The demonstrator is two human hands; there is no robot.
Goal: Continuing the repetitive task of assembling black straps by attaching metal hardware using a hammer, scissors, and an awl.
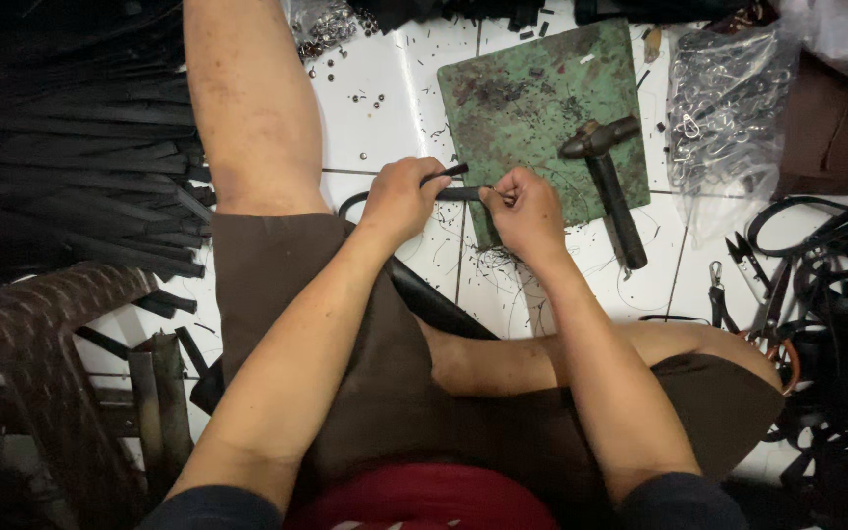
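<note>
My left hand [399, 196] and my right hand [525, 211] meet just above my knees, both closed on a narrow black strap [459, 193] stretched between them. A loose end of the strap sticks up past my left fingers. My right fingertips pinch something small at the strap's end; I cannot make out what it is. The strap's other part [434, 299] runs down across my lap. Directly beyond my hands lies a worn green slab [532, 93] on the white tiled floor, with a dark hammer [609, 182] resting across its right edge.
A big heap of black straps [71, 147] fills the left. A clear bag of metal clips [723, 108] sits right of the slab. Tangled black straps [836, 294], small snips [746, 255] and pliers [772, 339] lie at the right. A brown stool [22, 324] stands lower left.
</note>
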